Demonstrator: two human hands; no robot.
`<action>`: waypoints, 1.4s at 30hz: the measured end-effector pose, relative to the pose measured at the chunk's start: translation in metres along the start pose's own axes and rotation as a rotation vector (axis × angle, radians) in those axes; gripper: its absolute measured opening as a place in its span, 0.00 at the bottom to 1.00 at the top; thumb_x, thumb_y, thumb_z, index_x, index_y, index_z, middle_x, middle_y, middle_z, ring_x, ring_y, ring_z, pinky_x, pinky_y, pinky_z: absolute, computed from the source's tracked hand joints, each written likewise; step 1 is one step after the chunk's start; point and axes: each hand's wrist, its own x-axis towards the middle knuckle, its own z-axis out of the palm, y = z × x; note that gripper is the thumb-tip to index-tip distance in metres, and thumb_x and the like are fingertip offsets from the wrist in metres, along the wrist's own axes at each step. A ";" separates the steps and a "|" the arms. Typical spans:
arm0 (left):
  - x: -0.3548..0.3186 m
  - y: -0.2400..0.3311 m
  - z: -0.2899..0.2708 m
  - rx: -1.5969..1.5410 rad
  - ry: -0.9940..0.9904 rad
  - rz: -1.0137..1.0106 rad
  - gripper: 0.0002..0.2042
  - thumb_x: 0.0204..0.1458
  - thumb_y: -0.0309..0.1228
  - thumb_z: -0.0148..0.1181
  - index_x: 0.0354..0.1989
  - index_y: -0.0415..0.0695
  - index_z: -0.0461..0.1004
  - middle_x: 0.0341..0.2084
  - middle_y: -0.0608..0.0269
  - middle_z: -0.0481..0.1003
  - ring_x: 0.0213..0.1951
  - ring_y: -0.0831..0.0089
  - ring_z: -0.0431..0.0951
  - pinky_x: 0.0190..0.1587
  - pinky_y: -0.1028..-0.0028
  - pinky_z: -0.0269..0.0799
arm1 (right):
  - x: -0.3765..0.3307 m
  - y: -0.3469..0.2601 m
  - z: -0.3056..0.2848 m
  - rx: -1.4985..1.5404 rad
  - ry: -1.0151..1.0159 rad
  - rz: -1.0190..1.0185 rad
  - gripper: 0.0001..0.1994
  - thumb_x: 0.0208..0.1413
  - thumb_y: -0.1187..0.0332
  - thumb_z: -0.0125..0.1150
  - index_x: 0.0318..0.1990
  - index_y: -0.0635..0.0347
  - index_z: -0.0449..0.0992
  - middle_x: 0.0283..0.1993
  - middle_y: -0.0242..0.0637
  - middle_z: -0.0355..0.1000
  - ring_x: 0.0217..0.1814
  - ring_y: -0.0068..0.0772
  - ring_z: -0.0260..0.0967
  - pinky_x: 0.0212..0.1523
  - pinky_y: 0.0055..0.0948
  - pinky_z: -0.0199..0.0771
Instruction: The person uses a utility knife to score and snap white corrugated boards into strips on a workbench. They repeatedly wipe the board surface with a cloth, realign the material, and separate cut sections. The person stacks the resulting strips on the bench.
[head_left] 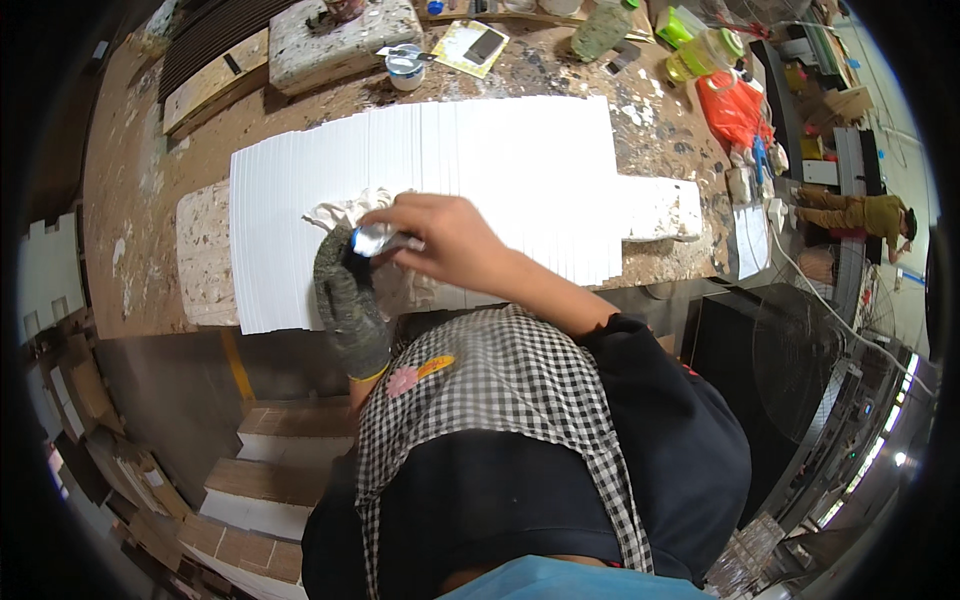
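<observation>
A dark green knitted glove with a yellow cuff covers my left hand [345, 290], which is closed on a crumpled white cloth [345, 208]. Just over that glove, my bare right hand [450, 235] grips a shiny silver tube [372, 240] with a blue end. The tube's exact shape is partly hidden by my fingers. Both hands are above a wide row of white strips [520, 150], laid edge to edge on the paint-spotted workbench [660, 110].
White-spattered blocks [660, 208] show at both ends of the strips. Along the bench's far side are a small tub [404, 68], a phone [484, 45], bottles [705, 55] and a red bag [733, 108]. A fan [800, 350] stands right; another person [855, 215] is farther off.
</observation>
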 end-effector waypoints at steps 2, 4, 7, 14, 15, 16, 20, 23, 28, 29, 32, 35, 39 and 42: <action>0.008 -0.003 -0.003 0.367 0.026 0.165 0.24 0.67 0.35 0.58 0.67 0.34 0.67 0.58 0.51 0.75 0.59 0.61 0.75 0.64 0.62 0.71 | 0.018 0.020 -0.006 -0.019 0.024 0.059 0.22 0.48 0.66 0.75 0.53 0.51 0.82 0.41 0.36 0.80 0.39 0.38 0.80 0.40 0.37 0.81; 0.020 -0.005 -0.006 0.708 -0.067 0.336 0.24 0.60 0.28 0.66 0.64 0.36 0.70 0.57 0.55 0.76 0.59 0.63 0.75 0.64 0.64 0.70 | 0.049 0.049 -0.011 -0.089 0.068 0.092 0.20 0.50 0.63 0.75 0.52 0.49 0.82 0.43 0.37 0.81 0.40 0.41 0.80 0.41 0.39 0.81; 0.035 -0.008 -0.002 0.949 -0.167 0.503 0.22 0.51 0.27 0.73 0.55 0.39 0.78 0.53 0.54 0.79 0.57 0.58 0.77 0.62 0.62 0.72 | 0.119 0.101 -0.009 -0.350 0.120 0.085 0.19 0.51 0.62 0.76 0.52 0.50 0.84 0.45 0.40 0.82 0.39 0.43 0.81 0.40 0.40 0.81; 0.044 0.015 0.010 1.193 -0.330 0.709 0.13 0.55 0.30 0.63 0.49 0.50 0.81 0.48 0.58 0.80 0.51 0.58 0.80 0.55 0.58 0.76 | 0.292 0.181 0.031 -0.753 0.115 0.033 0.10 0.57 0.62 0.65 0.43 0.55 0.80 0.43 0.45 0.79 0.45 0.54 0.80 0.41 0.48 0.81; 0.045 0.018 0.012 1.223 -0.330 0.692 0.13 0.56 0.31 0.62 0.50 0.50 0.80 0.47 0.59 0.80 0.51 0.59 0.80 0.55 0.58 0.77 | 0.311 0.188 0.038 -0.724 0.074 0.126 0.08 0.60 0.64 0.58 0.40 0.55 0.79 0.40 0.46 0.81 0.45 0.55 0.81 0.50 0.52 0.79; 0.045 0.020 0.014 1.239 -0.304 0.714 0.08 0.52 0.29 0.71 0.39 0.43 0.83 0.36 0.56 0.82 0.42 0.55 0.82 0.48 0.59 0.78 | 0.327 0.194 0.043 -0.792 0.060 0.096 0.08 0.57 0.67 0.58 0.39 0.56 0.81 0.40 0.47 0.82 0.44 0.53 0.82 0.46 0.50 0.81; 0.047 0.025 0.013 1.212 -0.315 0.713 0.10 0.54 0.31 0.69 0.43 0.42 0.82 0.40 0.53 0.81 0.46 0.52 0.81 0.51 0.58 0.76 | 0.359 0.204 0.053 -0.850 0.025 0.135 0.10 0.57 0.71 0.56 0.40 0.58 0.84 0.42 0.49 0.84 0.46 0.50 0.84 0.45 0.46 0.83; 0.046 0.020 0.009 1.205 -0.270 0.774 0.12 0.54 0.31 0.69 0.46 0.44 0.82 0.42 0.55 0.81 0.47 0.54 0.81 0.52 0.57 0.76 | 0.362 0.196 0.047 -0.926 -0.049 0.186 0.12 0.60 0.70 0.55 0.46 0.59 0.82 0.46 0.50 0.83 0.45 0.51 0.84 0.45 0.47 0.83; 0.048 0.010 -0.004 1.167 -0.365 0.797 0.15 0.55 0.34 0.69 0.50 0.45 0.82 0.50 0.57 0.79 0.54 0.56 0.77 0.57 0.55 0.73 | 0.363 0.188 0.006 -0.850 0.251 0.230 0.33 0.56 0.53 0.70 0.69 0.45 0.69 0.60 0.52 0.72 0.48 0.53 0.82 0.51 0.48 0.82; 0.044 0.009 -0.003 1.171 -0.346 0.730 0.16 0.55 0.35 0.69 0.51 0.45 0.81 0.50 0.58 0.79 0.54 0.56 0.77 0.58 0.55 0.73 | 0.364 0.190 -0.005 -0.885 0.276 0.271 0.38 0.53 0.50 0.73 0.71 0.45 0.67 0.61 0.51 0.70 0.50 0.52 0.82 0.47 0.46 0.83; 0.041 0.010 -0.003 1.147 -0.271 0.669 0.16 0.56 0.37 0.67 0.52 0.46 0.81 0.51 0.59 0.79 0.56 0.56 0.75 0.61 0.56 0.70 | 0.368 0.200 -0.023 -0.862 0.072 0.332 0.44 0.46 0.41 0.75 0.69 0.49 0.67 0.53 0.53 0.76 0.50 0.54 0.81 0.47 0.47 0.83; 0.040 0.011 -0.003 1.206 -0.292 0.686 0.16 0.57 0.38 0.67 0.52 0.47 0.81 0.52 0.61 0.79 0.57 0.57 0.75 0.62 0.57 0.69 | 0.374 0.206 -0.024 -0.818 0.206 0.236 0.39 0.47 0.41 0.72 0.62 0.52 0.70 0.49 0.55 0.78 0.47 0.57 0.82 0.46 0.49 0.83; 0.042 0.009 -0.006 1.164 -0.282 0.717 0.17 0.57 0.39 0.66 0.53 0.47 0.80 0.51 0.61 0.79 0.57 0.57 0.75 0.62 0.56 0.68 | 0.383 0.198 -0.004 -0.726 0.381 0.140 0.36 0.46 0.41 0.70 0.57 0.56 0.72 0.49 0.56 0.78 0.44 0.60 0.81 0.45 0.50 0.83; 0.041 0.004 -0.008 1.089 -0.248 0.607 0.17 0.58 0.40 0.66 0.53 0.47 0.80 0.49 0.60 0.80 0.56 0.57 0.76 0.61 0.56 0.69 | 0.382 0.187 0.015 -0.766 0.174 0.210 0.41 0.48 0.38 0.70 0.64 0.55 0.70 0.53 0.57 0.76 0.50 0.58 0.80 0.47 0.49 0.83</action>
